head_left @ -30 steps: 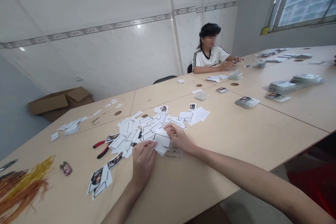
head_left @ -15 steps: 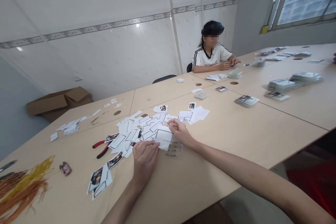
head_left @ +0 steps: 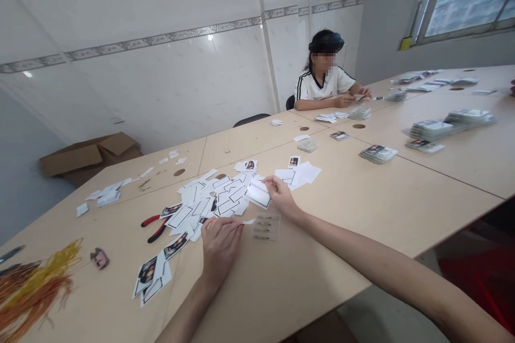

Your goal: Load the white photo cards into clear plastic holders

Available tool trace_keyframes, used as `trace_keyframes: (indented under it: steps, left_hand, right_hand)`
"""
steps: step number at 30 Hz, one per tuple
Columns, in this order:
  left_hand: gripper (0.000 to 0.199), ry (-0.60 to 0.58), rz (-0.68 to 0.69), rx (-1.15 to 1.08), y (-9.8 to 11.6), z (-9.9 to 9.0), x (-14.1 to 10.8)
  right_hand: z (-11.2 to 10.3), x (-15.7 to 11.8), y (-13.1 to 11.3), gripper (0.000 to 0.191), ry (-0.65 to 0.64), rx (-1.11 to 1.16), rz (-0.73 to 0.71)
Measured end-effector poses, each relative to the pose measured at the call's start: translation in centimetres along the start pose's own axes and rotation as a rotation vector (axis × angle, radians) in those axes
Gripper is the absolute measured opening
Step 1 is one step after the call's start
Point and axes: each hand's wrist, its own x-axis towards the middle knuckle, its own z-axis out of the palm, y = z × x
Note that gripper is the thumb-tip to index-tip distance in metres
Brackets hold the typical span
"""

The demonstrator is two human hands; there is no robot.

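White card (head_left: 258, 194) stays pinched by its edge in the right hand (head_left: 281, 198); the left hand (head_left: 220, 245) curls near a clear plastic blister sheet (head_left: 266, 226) on the table (head_left: 362, 209), its grip unclear.

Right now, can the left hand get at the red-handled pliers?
Probably yes: the left hand sits close to the red-handled pliers, and only flat paper cards lie between them, with nothing tall in the way.
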Motion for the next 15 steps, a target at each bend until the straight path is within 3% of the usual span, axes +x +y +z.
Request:
trace_keyframes:
  steps: [3,7,15]
  left_hand:
    - [0.004,0.043,-0.076,-0.026,0.1,-0.1,0.1]
    - [0.009,0.056,-0.295,-0.138,0.2,0.0,0.2]
    - [0.026,0.019,-0.729,-0.503,-0.8,1.0,-0.4]
  right_hand:
    - [-1.1,1.9,1.0,0.02,0.182,0.076,0.07]
    - [-2.3,3.7,2.6,0.028,0.288,0.138,0.114]
    - [-2.4,3.6,3.4,0.032,0.25,0.142,0.119]
